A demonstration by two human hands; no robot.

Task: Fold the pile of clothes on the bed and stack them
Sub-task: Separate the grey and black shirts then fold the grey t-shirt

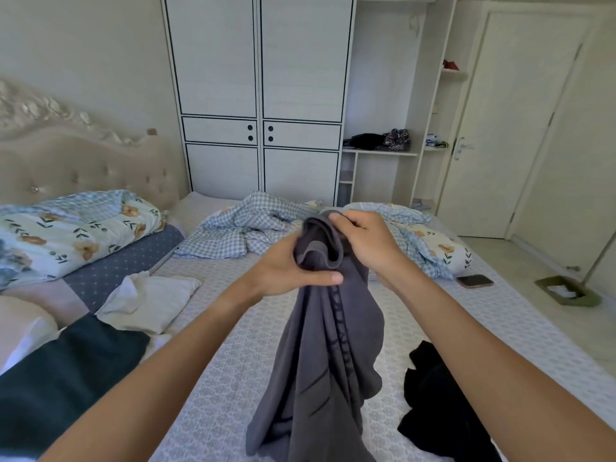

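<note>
A dark grey garment (320, 361) hangs bunched above the bed (226, 361), held up at its top edge. My left hand (286, 268) grips the bunched top from the left, thumb across the front. My right hand (366, 241) grips the same top edge from the right, fingers curled over the fabric. The garment's lower part drapes down toward the near edge of the bed. A black garment (436, 405) lies crumpled on the bed at the lower right. A dark teal garment (66, 371) lies at the lower left, beside a cream-white one (150, 298).
A checked blue duvet (246, 231) lies rumpled across the far side of the bed, with floral pillows (73, 228) at the left. A phone (475, 281) rests near the bed's right edge. A white wardrobe (260, 95) and a door (513, 128) stand behind; a dustpan (566, 291) sits on the floor.
</note>
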